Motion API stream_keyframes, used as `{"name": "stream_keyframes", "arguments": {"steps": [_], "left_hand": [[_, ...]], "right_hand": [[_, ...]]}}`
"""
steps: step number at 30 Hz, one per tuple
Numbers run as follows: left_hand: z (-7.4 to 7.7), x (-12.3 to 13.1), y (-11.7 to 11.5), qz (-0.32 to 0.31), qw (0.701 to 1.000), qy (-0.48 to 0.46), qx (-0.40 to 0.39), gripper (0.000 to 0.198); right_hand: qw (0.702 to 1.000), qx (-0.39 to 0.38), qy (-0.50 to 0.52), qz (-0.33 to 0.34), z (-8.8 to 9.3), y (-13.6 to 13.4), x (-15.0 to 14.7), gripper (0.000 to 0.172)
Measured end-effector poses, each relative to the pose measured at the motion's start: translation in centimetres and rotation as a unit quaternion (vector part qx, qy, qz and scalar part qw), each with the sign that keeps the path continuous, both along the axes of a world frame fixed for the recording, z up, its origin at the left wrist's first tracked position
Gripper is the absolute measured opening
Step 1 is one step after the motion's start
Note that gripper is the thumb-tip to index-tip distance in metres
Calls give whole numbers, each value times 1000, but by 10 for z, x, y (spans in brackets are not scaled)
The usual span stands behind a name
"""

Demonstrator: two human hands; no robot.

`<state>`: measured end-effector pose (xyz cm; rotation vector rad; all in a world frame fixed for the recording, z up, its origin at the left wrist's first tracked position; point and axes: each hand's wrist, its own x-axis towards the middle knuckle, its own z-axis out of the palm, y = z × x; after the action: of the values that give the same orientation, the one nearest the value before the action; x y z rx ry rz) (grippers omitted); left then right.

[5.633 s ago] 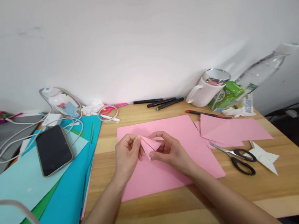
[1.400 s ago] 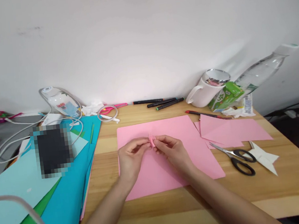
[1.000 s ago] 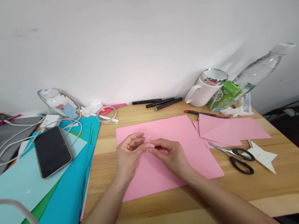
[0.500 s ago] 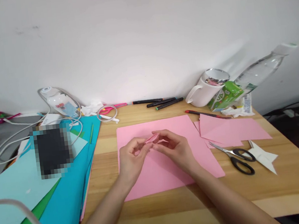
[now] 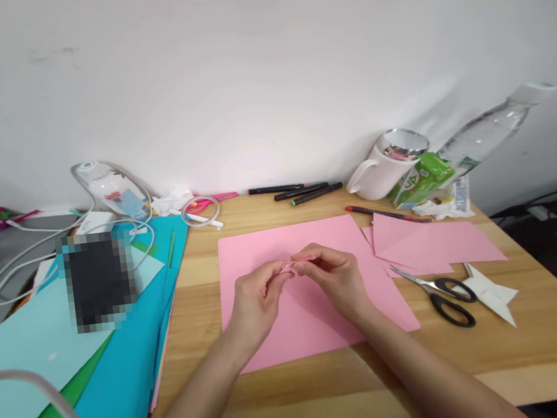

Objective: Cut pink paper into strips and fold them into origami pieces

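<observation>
A small folded piece of pink paper (image 5: pixel 289 265) is pinched between my two hands, mostly covered by the fingers. My left hand (image 5: pixel 259 298) grips its left end between thumb and fingers. On the other end, the thumb and fingers of my right hand (image 5: pixel 334 275) are closed. Both hands are over a large pink sheet (image 5: pixel 302 327) that lies flat on the wooden table (image 5: pixel 194 312). To the right, scissors (image 5: pixel 436 291) with black handles lie beside a folded white paper star (image 5: pixel 492 293). Loose pink paper pieces (image 5: pixel 433 241) overlap behind the scissors.
Blue and green sheets (image 5: pixel 122 388) and a pixelated dark object (image 5: pixel 99 280) lie at left, with a white cable (image 5: pixel 64 408). Along the wall are a white bottle (image 5: pixel 114 191), black markers (image 5: pixel 307 192), a mug (image 5: pixel 379 167), a green carton (image 5: pixel 419 179) and a clear bottle (image 5: pixel 488 131).
My hands have shifted slightly right and turned the pink paper, so its edge now faces me. The fingers cover more of it than before.
</observation>
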<state>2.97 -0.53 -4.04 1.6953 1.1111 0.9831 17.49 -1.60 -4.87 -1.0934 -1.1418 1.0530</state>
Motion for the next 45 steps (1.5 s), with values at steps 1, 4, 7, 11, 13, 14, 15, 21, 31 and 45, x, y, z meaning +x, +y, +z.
{"name": "stream_keyframes", "arguments": {"steps": [1, 4, 7, 11, 13, 14, 15, 21, 31, 45], "left_hand": [[0, 0, 0, 0, 1000, 2, -8, 17], [2, -2, -1, 1, 1000, 5, -27, 18], [3, -2, -1, -10, 999, -2, -30, 18], [2, -1, 1, -25, 997, -18, -77, 19], [1, -2, 1, -7, 997, -15, -80, 18], [0, -2, 1, 4, 998, -7, -67, 17], [-2, -2, 1, 12, 999, 5, -47, 15], [0, -3, 1, -31, 998, -12, -45, 17], [16, -8, 5, -75, 997, -27, -18, 22], [8, -4, -1, -60, 998, 20, -24, 26]], "right_hand": [[1000, 1, 6, 1, -1, 0, 0, 1], [1000, -12, 20, 12, -2, 0, -1, 2], [998, -42, 21, 33, -2, 1, -1, 12], [996, -39, 11, 75, -1, 2, 1, 13], [997, -33, 9, 73, -1, 2, 2, 10], [997, -33, 11, 69, -1, 2, 2, 9], [997, -33, 15, 66, -1, 2, 2, 9], [998, -23, 28, 56, -2, 3, 4, 6], [994, -7, 51, 99, 1, 3, 6, 3], [995, -64, 21, 74, 2, 2, 5, 9]]}}
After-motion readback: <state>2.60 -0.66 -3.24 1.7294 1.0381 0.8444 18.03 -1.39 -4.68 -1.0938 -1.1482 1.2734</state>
